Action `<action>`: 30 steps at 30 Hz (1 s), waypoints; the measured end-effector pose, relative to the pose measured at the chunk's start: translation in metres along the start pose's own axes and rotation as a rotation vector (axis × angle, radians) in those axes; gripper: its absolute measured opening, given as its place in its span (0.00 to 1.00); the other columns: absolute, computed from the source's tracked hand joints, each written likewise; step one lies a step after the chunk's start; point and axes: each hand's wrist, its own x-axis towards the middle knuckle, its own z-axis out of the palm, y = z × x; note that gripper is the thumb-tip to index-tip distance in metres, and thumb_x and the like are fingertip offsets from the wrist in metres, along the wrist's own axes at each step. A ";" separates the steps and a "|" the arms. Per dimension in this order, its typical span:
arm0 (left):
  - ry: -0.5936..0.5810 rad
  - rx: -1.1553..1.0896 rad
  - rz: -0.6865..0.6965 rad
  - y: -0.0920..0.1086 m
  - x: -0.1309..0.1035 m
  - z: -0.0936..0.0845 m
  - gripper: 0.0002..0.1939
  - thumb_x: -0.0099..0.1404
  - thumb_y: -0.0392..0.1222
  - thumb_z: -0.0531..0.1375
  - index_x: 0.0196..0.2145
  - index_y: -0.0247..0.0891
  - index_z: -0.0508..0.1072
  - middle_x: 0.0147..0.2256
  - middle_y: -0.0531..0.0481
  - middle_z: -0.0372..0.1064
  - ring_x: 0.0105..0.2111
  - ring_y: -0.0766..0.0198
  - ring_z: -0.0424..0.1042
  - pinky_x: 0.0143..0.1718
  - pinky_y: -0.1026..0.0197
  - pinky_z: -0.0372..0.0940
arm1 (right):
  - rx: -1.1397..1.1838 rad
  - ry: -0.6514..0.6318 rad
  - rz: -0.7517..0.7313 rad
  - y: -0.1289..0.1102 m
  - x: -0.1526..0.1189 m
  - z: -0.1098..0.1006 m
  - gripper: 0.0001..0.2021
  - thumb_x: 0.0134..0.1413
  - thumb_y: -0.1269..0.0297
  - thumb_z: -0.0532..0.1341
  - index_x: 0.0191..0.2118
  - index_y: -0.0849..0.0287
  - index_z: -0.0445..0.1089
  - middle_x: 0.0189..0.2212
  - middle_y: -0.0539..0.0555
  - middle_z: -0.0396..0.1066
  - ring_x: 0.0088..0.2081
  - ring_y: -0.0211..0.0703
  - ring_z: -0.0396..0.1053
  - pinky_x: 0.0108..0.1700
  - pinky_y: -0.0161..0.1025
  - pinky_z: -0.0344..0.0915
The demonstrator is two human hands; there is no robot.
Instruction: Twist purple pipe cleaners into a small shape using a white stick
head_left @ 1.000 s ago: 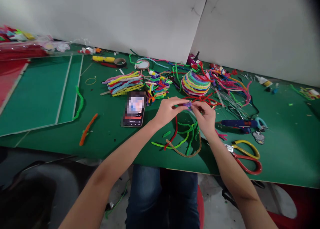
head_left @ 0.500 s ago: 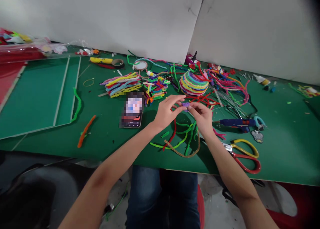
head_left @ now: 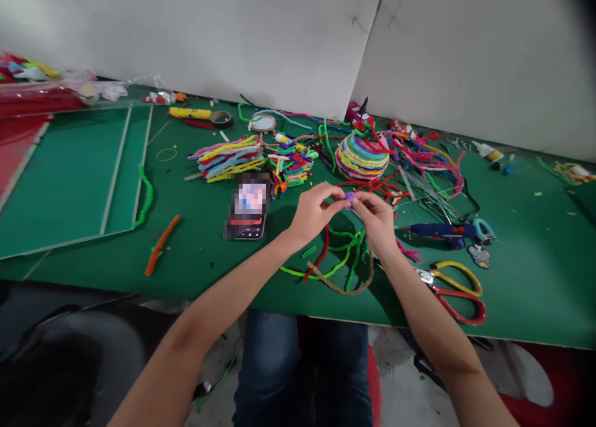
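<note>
A small coil of purple pipe cleaner (head_left: 349, 197) is pinched between my two hands above the table. My left hand (head_left: 316, 208) grips it from the left with thumb and fingertips, and my right hand (head_left: 375, 213) from the right. The fingers partly cover the coil. Below my hands lie loose green pipe cleaners (head_left: 358, 256), a brown pipe cleaner (head_left: 342, 289) and a red one (head_left: 321, 262). Behind them sits a striped dome (head_left: 362, 157) wound from colourful pipe cleaners.
A phone (head_left: 246, 206) lies left of my hands, near a bundle of pipe cleaners (head_left: 233, 158). To the right are a blue glue gun (head_left: 442, 229) and scissors (head_left: 459, 290) with yellow and red handles. An orange pipe cleaner (head_left: 161, 246) is at the left.
The purple coil has turned in my fingertips and now looks rounder. My left fingers have drawn in closer around it, and both hands have shifted only slightly.
</note>
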 end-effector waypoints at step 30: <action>0.013 0.268 -0.040 -0.008 -0.002 0.003 0.06 0.68 0.41 0.49 0.33 0.39 0.61 0.32 0.50 0.64 0.32 0.66 0.65 0.32 0.64 0.59 | 0.162 0.049 0.115 -0.008 0.003 0.003 0.09 0.37 0.62 0.68 0.26 0.56 0.69 0.20 0.45 0.69 0.22 0.32 0.66 0.27 0.32 0.66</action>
